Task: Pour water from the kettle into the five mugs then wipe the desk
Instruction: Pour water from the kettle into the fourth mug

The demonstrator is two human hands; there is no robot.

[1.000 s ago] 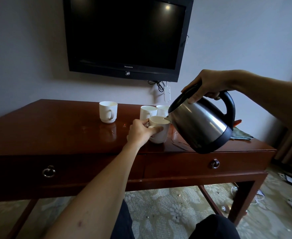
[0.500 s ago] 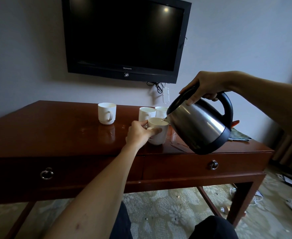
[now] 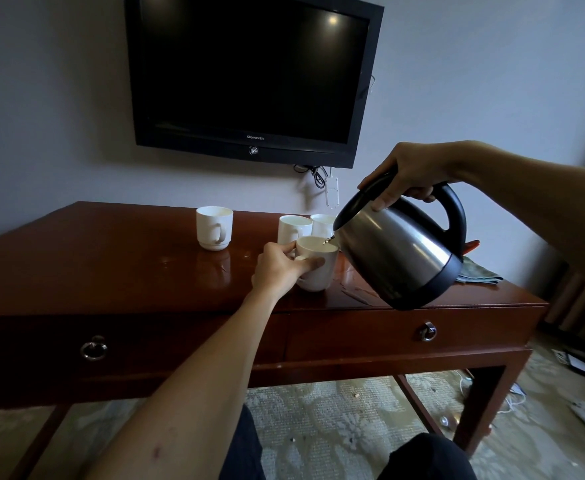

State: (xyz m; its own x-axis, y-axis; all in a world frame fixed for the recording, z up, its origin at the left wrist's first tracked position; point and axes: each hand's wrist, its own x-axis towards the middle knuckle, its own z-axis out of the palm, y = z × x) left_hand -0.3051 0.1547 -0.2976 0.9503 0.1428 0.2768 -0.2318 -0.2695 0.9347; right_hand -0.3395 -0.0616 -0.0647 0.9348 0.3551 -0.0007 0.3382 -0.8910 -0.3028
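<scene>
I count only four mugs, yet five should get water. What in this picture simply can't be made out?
- Fifth mug: not visible in the head view; possibly behind the tilted kettle, cannot tell.
- Water levels: the mug interiors are too dim, also in the held mug gripped by the left hand.
- Kettle handle top: covered by the right hand.
- Green cloth: partly hidden by the kettle.
- Orange object: mostly hidden behind the kettle.
</scene>
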